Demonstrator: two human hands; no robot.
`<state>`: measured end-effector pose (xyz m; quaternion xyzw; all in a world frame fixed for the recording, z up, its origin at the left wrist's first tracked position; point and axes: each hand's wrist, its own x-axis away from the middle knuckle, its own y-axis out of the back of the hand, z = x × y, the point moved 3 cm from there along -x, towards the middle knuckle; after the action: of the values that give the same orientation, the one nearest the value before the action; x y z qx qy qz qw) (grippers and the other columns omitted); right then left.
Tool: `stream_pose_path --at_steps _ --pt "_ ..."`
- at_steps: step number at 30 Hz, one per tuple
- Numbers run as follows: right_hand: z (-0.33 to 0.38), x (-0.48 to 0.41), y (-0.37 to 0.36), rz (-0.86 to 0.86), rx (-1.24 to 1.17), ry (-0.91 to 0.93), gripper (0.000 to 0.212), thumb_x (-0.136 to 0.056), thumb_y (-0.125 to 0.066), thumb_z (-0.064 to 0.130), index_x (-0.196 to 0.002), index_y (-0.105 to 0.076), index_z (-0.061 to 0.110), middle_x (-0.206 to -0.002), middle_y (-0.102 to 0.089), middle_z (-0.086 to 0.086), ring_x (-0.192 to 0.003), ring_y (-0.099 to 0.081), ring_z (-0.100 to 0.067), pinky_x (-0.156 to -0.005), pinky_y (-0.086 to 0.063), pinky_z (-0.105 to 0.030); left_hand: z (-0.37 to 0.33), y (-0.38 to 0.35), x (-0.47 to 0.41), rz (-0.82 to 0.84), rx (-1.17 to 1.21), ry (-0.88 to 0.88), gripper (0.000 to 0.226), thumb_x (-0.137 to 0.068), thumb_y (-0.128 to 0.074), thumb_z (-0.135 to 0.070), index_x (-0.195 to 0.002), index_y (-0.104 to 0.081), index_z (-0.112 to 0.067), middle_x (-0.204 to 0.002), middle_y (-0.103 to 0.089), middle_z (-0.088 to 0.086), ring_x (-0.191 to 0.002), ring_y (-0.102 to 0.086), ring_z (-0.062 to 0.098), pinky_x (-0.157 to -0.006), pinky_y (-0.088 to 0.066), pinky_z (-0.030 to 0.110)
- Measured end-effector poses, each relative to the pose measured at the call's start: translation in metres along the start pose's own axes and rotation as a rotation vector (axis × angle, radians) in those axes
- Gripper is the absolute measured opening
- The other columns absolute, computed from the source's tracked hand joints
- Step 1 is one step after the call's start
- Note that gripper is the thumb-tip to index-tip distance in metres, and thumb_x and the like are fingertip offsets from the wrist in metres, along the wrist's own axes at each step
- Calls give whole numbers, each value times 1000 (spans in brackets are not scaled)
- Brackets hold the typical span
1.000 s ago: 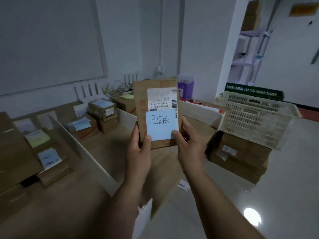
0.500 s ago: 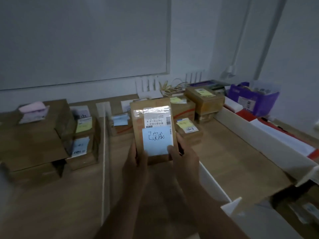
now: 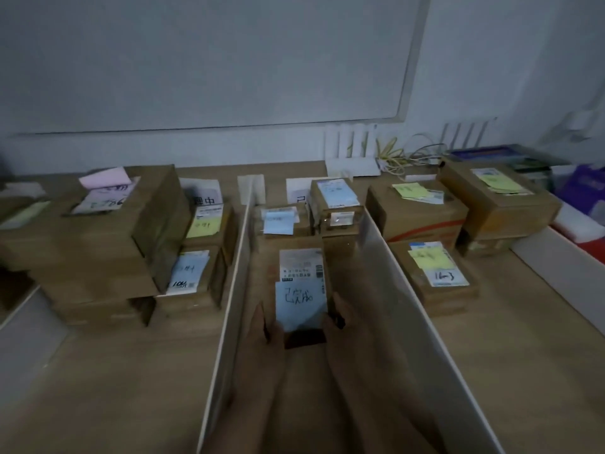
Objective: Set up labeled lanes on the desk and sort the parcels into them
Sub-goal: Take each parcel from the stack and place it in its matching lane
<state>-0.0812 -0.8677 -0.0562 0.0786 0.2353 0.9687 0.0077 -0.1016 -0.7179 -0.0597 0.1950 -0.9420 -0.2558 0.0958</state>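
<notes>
Both hands hold one flat brown parcel [image 3: 296,263] low over the middle lane of the wooden desk [image 3: 98,388]. It carries a white shipping label and a blue handwritten note [image 3: 299,304]. My left hand [image 3: 262,332] grips its lower left edge, my right hand [image 3: 340,326] its lower right edge. Two white divider boards [image 3: 229,306] [image 3: 409,322] wall this lane. Behind the parcel, at the lane's far end, stand small boxes with blue notes [image 3: 278,221] [image 3: 335,198].
The left lane holds stacked brown boxes [image 3: 108,244] with pink, yellow and blue notes. The right lane holds boxes with yellow notes [image 3: 432,270] [image 3: 494,198]. A third white board [image 3: 563,257] bounds the right lane. Cables and white routers sit along the back wall.
My view swung left from the baskets to face the desk. The parcel, held upright before, has come down and forward into the middle lane, both hands still on it.
</notes>
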Motion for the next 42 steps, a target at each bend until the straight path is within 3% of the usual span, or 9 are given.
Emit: stream_pose_path --at_steps 3,7,12,25,29,33,37,42 --pt "-4 -23 -22 -36 -1 -65 48 -94 -52 34 -141 -43 28 -138 -52 5 -127 -47 -14 -109 -37 -38 9 -10 -25 4 -41 64 50 -98 -40 -31 -147 -31 -21 -142 -46 7 -127 -46 26 -105 -37 38" --pt "-8 -51 -39 3 72 -79 51 -96 -51 31 -144 -37 27 -142 -49 6 -129 -46 -14 -108 -38 -33 18 -17 -51 29 -67 137 50 -100 -38 -31 -148 -27 -26 -140 -50 10 -124 -49 32 -101 -37 35" --pt "-2 -79 -49 14 128 -43 48 -96 -49 37 -142 -37 31 -138 -50 8 -124 -49 -12 -100 -38 -29 15 -22 -82 45 -35 135 48 -101 -36 -30 -148 -26 -31 -135 -54 6 -121 -51 26 -98 -39 31" --pt "8 -128 -70 -55 170 -34 56 -94 -50 43 -145 -34 29 -142 -47 5 -128 -47 -15 -104 -41 -36 2 -26 -137 41 -125 143 51 -103 -29 -30 -151 -14 -24 -147 -39 12 -131 -41 30 -102 -36 32" --pt "10 -127 -65 3 163 -33 54 -95 -50 42 -144 -34 27 -143 -46 3 -128 -46 -16 -104 -41 -38 -1 -25 -136 68 -183 155 53 -103 -27 -31 -152 -9 -23 -146 -41 15 -129 -44 32 -102 -37 34" --pt "16 -117 -52 39 180 -7 48 -96 -48 41 -140 -37 24 -139 -47 1 -125 -46 -15 -94 -36 -29 -5 -24 -127 78 -162 174 57 -102 -29 -35 -152 -5 -22 -148 -37 16 -131 -41 34 -106 -33 37" --pt "21 -89 -37 23 263 22 49 -95 -47 43 -139 -38 23 -138 -46 1 -126 -44 -16 -102 -37 -34 -13 -19 -96 9 -166 53 57 -100 -35 -36 -150 -18 -16 -148 -36 13 -133 -38 29 -106 -33 38" --pt "32 -33 -8 10 310 101 34 -96 -43 46 -121 -52 25 -123 -54 4 -113 -51 -13 -95 -38 -29 -22 2 -37 -4 -160 -158 49 -94 -44 -40 -139 -38 -21 -137 -50 2 -125 -49 21 -102 -44 40"
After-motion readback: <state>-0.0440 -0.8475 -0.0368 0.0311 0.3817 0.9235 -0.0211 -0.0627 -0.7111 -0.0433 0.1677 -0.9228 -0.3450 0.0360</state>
